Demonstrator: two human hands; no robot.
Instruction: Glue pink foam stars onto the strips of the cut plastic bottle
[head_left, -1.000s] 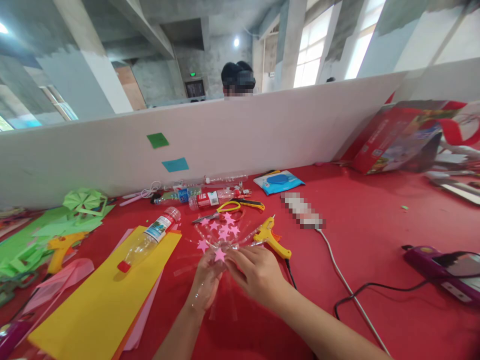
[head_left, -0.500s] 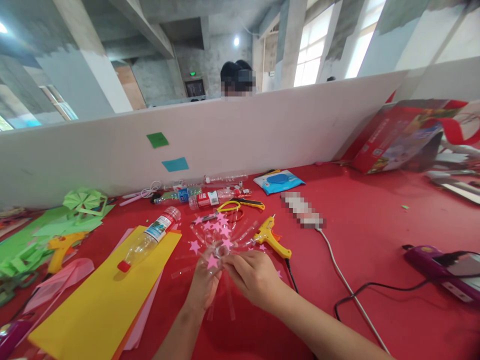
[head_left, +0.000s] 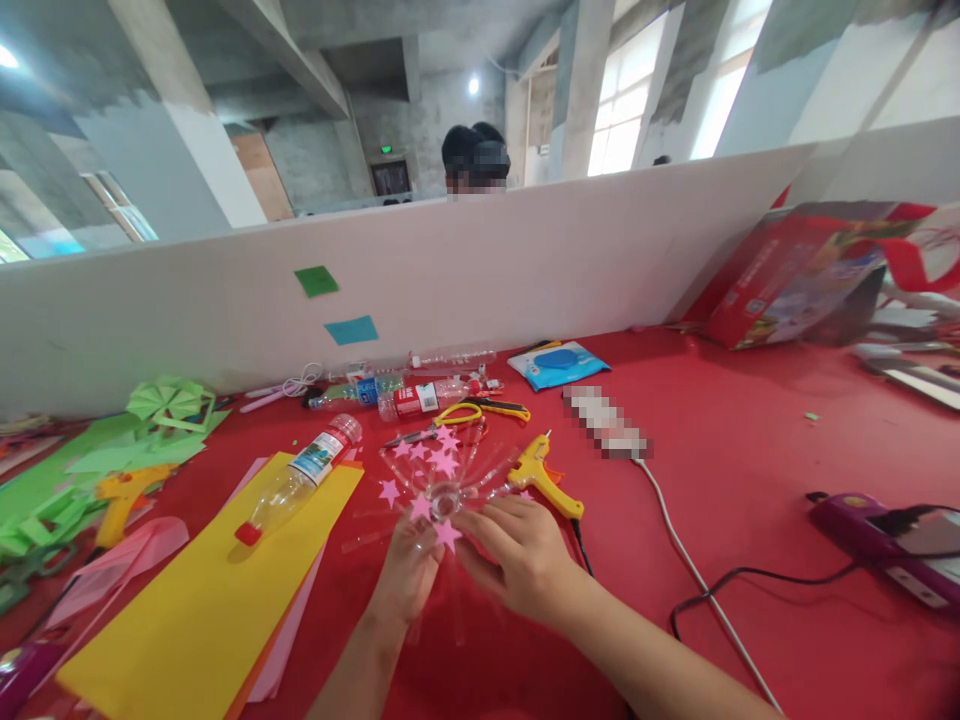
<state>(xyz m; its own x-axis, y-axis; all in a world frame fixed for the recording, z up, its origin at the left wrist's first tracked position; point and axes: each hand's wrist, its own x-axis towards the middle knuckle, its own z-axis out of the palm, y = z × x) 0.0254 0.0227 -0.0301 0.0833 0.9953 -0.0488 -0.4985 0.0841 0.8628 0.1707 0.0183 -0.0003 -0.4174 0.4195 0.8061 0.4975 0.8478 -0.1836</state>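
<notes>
Between my hands is a clear plastic bottle top (head_left: 444,503), cut into long strips that fan outward, with its round neck facing up. Several pink stars (head_left: 388,493) sit on and around the strips. My left hand (head_left: 409,570) grips the piece from below left, its fingers partly hidden. On the other side, my right hand (head_left: 521,555) has its fingertips at the neck and at a pink star (head_left: 448,536) just below it. A yellow glue gun (head_left: 540,475) lies right beside the strips. Scissors with yellow handles (head_left: 457,413) lie behind them.
A bottle with a red cap (head_left: 304,475) rests on yellow paper (head_left: 202,590) at left. Other bottles (head_left: 416,398) line the white partition (head_left: 480,260). A wipes pack (head_left: 559,364), a white cable (head_left: 679,550) and a purple power strip (head_left: 877,545) are right.
The cut bottle has turned and tipped slightly, so its neck shows more and the stars have shifted around it. My right hand's fingers have spread a little.
</notes>
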